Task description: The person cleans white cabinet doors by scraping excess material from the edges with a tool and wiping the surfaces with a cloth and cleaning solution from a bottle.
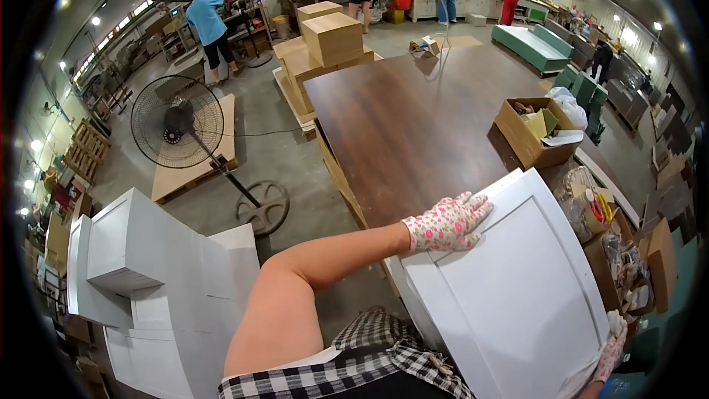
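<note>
A white cabinet (517,288) with a framed, recessed panel on its upper face rests in front of me, against the near end of a brown wood-grain tabletop (399,125). My left hand (450,223), in a white glove with pink flowers, lies flat across the cabinet's far left edge, fingers stretched out. At the cabinet's near right edge, my right hand (611,347) wears a matching glove and touches the side. Its fingers point up along that edge, and part of the hand is cut off by the dark rim of the picture.
More white cabinets (162,281) stand at my left. Beyond them is a pedestal fan (177,122). Wood-coloured boxes (336,41) are stacked past the tabletop. An open carton (535,133) sits on its right side; cartons of hardware (631,270) crowd my right. Several people work farther back.
</note>
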Motion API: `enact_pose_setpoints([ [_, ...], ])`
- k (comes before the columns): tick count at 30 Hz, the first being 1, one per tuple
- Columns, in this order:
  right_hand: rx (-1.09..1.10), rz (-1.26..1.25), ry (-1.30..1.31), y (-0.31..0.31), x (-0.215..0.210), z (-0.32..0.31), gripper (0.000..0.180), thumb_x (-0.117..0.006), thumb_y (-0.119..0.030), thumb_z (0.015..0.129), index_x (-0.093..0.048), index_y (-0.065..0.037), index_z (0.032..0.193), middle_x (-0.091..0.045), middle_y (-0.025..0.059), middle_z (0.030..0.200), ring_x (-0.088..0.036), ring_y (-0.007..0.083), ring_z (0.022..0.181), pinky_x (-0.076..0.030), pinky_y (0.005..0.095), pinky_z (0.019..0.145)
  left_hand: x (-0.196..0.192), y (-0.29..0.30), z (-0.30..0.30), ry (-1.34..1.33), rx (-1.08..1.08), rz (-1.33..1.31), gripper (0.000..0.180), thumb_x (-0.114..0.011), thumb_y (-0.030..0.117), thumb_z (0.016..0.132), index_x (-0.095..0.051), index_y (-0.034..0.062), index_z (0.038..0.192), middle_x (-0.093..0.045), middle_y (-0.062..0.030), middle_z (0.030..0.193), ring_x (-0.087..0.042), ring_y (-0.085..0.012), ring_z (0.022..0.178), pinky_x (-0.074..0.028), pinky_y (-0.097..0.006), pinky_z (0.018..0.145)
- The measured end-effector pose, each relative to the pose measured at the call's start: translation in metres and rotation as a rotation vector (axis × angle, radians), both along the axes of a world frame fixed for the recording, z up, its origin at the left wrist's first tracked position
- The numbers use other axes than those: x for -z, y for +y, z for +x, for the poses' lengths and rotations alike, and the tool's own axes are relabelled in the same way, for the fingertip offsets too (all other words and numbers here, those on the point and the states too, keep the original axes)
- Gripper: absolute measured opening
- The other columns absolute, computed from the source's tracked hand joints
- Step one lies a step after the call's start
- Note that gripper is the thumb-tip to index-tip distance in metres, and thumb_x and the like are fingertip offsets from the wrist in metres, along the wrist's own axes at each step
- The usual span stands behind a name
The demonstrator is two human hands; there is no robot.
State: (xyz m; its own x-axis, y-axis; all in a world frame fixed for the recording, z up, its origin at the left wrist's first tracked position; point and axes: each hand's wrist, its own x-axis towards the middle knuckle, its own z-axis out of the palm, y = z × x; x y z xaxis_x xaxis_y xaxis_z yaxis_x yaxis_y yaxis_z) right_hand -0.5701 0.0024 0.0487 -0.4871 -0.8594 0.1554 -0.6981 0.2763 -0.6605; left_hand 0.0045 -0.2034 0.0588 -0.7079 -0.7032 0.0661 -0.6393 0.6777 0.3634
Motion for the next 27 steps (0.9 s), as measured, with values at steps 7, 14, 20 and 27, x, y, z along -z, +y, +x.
enact_pose_setpoints([
  [7,0.074,-0.089,0.025,0.056,0.009,-0.031,0.045,-0.039,-0.009,0.092,-0.043,0.000,0.135,-0.049,0.0223,0.135,-0.045,0.0359,0.128,-0.034,0.0404,0.109,-0.002,0.002,0.001,0.038,-0.023,0.077,0.070,-0.048,0.036,0.094,-0.024,0.0009,0.149,-0.023,-0.0239,0.153,-0.019,-0.0418,0.143,-0.023,-0.047,0.115],
  [14,-0.037,-0.223,-0.416,0.151,0.014,0.045,0.050,-0.047,-0.009,0.089,-0.041,0.002,0.137,-0.046,0.0233,0.137,-0.047,0.0375,0.126,-0.037,0.0458,0.108,0.008,0.001,0.009,0.072,-0.013,0.056,0.070,-0.051,0.034,0.093,-0.024,0.0029,0.150,-0.022,-0.0215,0.154,-0.017,-0.0382,0.144,-0.020,-0.046,0.117],
  [20,-0.023,-0.006,-0.631,0.226,-0.021,0.128,0.061,-0.055,-0.005,0.086,-0.033,0.005,0.142,-0.041,0.0268,0.142,-0.049,0.0386,0.122,-0.048,0.0477,0.097,0.003,-0.001,0.005,0.137,0.049,0.029,0.069,-0.051,0.035,0.093,-0.027,-0.0004,0.147,-0.027,-0.0250,0.151,-0.026,-0.0402,0.140,-0.023,-0.042,0.116],
  [27,-0.008,-0.169,-0.180,0.167,-0.043,0.118,0.041,-0.045,-0.015,0.093,-0.049,0.011,0.125,-0.053,0.0265,0.131,-0.054,0.0335,0.119,-0.043,0.0438,0.102,-0.002,-0.001,0.003,0.112,0.045,0.079,0.067,-0.051,0.031,0.094,-0.026,-0.0013,0.147,-0.025,-0.0230,0.152,-0.024,-0.0347,0.142,-0.020,-0.039,0.117],
])
